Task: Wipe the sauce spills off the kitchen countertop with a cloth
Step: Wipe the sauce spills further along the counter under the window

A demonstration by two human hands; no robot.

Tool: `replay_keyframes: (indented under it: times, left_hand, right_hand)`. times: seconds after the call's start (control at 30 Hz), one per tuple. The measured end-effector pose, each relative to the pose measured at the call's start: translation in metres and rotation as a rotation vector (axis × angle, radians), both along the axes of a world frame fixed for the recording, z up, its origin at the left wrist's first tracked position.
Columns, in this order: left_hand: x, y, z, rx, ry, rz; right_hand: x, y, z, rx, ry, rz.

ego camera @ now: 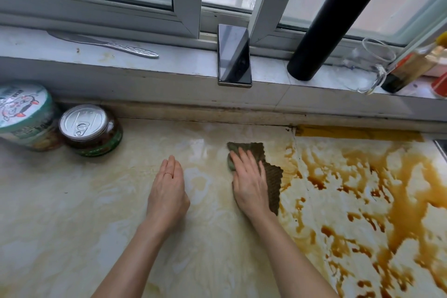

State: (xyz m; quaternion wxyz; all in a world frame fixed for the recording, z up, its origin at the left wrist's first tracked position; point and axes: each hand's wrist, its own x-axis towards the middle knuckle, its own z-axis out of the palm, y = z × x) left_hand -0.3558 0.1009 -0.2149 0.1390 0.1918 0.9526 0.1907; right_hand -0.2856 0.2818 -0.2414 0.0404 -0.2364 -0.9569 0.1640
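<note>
Biggest worry for us is smearing: the cloth (272, 176) looks dark and pretty loaded, and the sauce spills (399, 189) to its right are thin, brown and beaded up in runny pools, so one broad pass could just drag a tan film across the counter (72, 225). The left part already shows that faint yellowish haze. There's also a seam just right of the cloth where sauce could settle into the groove, and the puddles reach toward the right edge, so pushing that way might send them over. The right hand (249, 181) lies flat on the cloth, fingers (242, 159) straight and slightly spread, pressing rather than gripping. The left hand (168, 189) rests flat on bare counter just left of it, holding nothing. The cloth sits mid-counter at the left border of the mess. It's a waffle-weave rag with wavy edges, olive-brown, bunched at the far end. The counter is glossy cream marble-look, slick enough for liquid to skate. The phone (234, 55) propped at the lip of the windowsill (169, 60) sits right above the wiping zone, so a bump could drop it into the wet.
</note>
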Motion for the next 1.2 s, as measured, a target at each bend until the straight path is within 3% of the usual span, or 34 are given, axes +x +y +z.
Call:
replay_keyframes:
  times: [0.2, 0.4, 0.67, 0.9, 1.07, 1.2]
  left_hand:
    - [-0.001, -0.004, 0.001, -0.014, 0.0, -0.024]
    - [-0.002, -0.003, -0.001, 0.003, 0.005, -0.022]
    - [0.0, -0.004, -0.003, 0.0, 0.013, -0.034]
    - [-0.001, -0.004, -0.003, -0.009, 0.005, -0.035]
    - [-0.002, -0.003, 0.0, -0.027, -0.012, -0.046]
    - [-0.001, -0.004, 0.0, -0.032, -0.013, -0.043]
  right_hand:
    - [0.009, 0.008, 0.005, -0.045, -0.015, -0.317]
    - [0.044, -0.036, -0.002, -0.029, 0.006, 0.053]
    - [0.051, -0.008, 0.01, -0.157, -0.042, -0.32]
    - [0.092, -0.045, 0.001, -0.081, -0.032, 0.052]
    - [0.102, 0.001, 0.007, -0.04, -0.046, -0.169]
    - [0.098, -0.026, 0.005, -0.08, -0.042, -0.249]
